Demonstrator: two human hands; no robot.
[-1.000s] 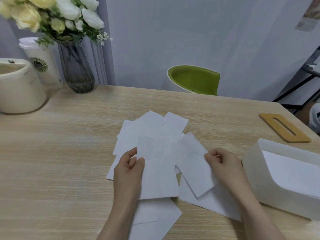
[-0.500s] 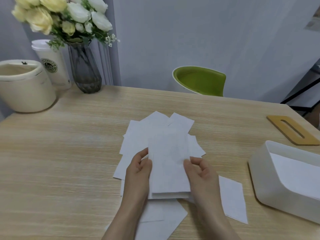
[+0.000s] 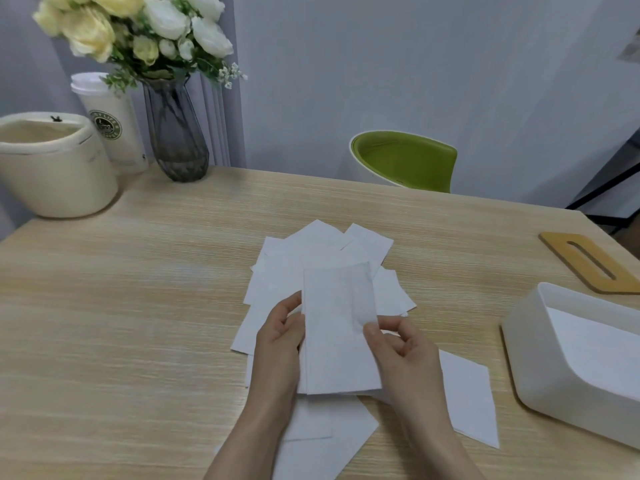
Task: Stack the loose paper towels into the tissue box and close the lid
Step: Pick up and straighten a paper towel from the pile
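Head view: a small stack (image 3: 337, 337) of white paper towels is held above the table (image 3: 138, 306) between both hands. The left hand (image 3: 278, 344) grips the stack's left edge, its thumb lying on the top sheet and its fingers curled beneath. The right hand (image 3: 403, 351) pinches the right edge, with the thumb tip pressed on the top sheet and the remaining fingers bent under and beside it. The stack's near end is seen level with the heels of both hands; its far end extends beyond the fingertips. Loose towels (image 3: 311, 258) are fanned on the table beyond and under the fingers, and more sheets lie beneath the wrists. One towel (image 3: 467, 400) lies just right of the right wrist. The open tissue box (image 3: 540, 362), with white paper visible inside, is placed well to the right of the right hand. Its wooden lid (image 3: 588, 261), slotted, lies flat on the table beyond the box. A vase (image 3: 176, 133) of flowers, a cup (image 3: 114, 126), and a cream bin (image 3: 52, 168) are set far left of the fingers; a green chair (image 3: 405, 161) is seen behind the table.
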